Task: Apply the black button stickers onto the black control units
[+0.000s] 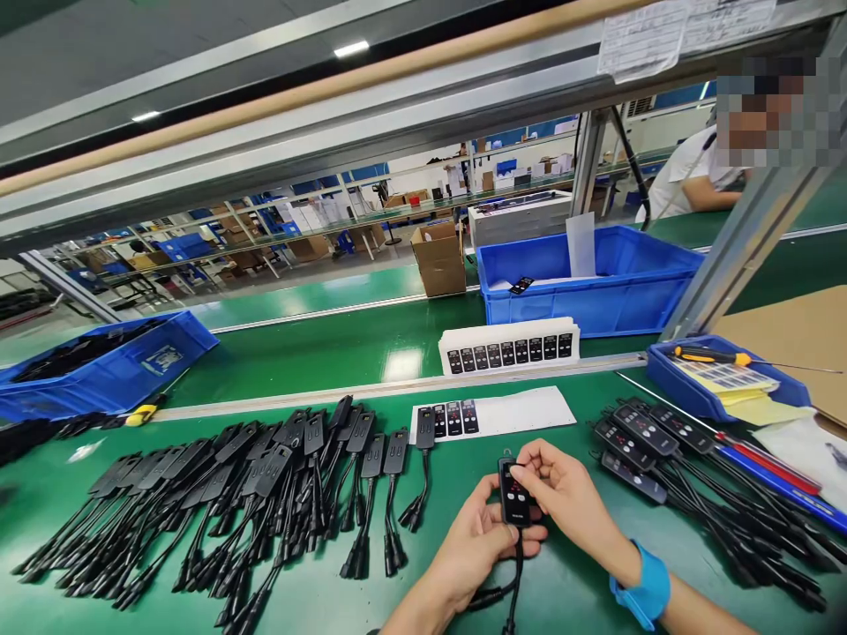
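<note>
A black controller with a cable hangs between my hands, its labelled face up. My left hand is closed around its lower part and left side. At its upper right, my right hand presses thumb and fingers against the label; a blue band circles that wrist. Just beyond lies a white sheet with several black labels on it. A pile of black controllers without face labels spreads to the left, cables toward me. Labelled controllers are heaped at the right.
A white label stack stands behind the sheet. Blue bins sit at far left and back right. A small blue tray holds a screwdriver and papers. Metal posts frame the bench; a person sits beyond at the right.
</note>
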`<state>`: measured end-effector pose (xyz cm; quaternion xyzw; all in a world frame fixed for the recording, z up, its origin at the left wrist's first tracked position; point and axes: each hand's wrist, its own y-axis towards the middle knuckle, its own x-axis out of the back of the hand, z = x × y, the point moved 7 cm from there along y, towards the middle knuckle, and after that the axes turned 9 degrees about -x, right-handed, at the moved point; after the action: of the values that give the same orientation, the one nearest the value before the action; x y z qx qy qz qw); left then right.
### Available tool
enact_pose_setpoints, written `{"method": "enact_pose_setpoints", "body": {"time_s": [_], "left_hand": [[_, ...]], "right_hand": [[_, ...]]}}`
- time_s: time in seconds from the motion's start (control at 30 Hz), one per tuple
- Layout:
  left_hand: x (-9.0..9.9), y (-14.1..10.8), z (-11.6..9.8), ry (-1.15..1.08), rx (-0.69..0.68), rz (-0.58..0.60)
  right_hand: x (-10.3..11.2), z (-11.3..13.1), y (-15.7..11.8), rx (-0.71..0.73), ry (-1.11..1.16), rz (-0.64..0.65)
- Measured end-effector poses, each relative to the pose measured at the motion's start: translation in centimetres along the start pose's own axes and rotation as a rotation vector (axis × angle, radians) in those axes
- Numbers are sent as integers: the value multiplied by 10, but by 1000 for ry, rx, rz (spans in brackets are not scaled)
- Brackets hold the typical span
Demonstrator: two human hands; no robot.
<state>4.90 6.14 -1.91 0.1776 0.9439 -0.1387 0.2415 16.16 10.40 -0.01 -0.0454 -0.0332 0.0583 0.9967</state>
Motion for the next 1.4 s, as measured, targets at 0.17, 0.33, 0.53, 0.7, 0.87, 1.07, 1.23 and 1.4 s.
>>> {"method": "enact_pose_setpoints", "body": {"time_s": [0.17, 0.33, 0.53, 0.7, 0.87, 1.07, 1.23, 1.4], "left_hand": [[-1, -1, 0, 34, -10, 6], [-2, -2, 0, 76, -11, -4], [-3, -2, -1, 96, -16, 12], [-3, 0, 1, 118, -54, 31], [-4, 0, -2, 143, -67, 38], [1, 0, 0, 123, -22, 11], [2, 1, -1, 102, -29, 7], [3, 2, -2, 60, -31, -12]], "right_hand": [[1, 1, -1, -27, 0, -27], [1, 1, 0, -40, -10, -40], [3, -2, 0, -56, -3, -45], [3, -5, 1, -58, -3, -47], [4, -4, 2, -31, -86, -71], [6, -4, 3, -12, -153, -62], [8, -6, 4, 2, -153, -67], [3, -10, 5, 22, -210, 3]]}}
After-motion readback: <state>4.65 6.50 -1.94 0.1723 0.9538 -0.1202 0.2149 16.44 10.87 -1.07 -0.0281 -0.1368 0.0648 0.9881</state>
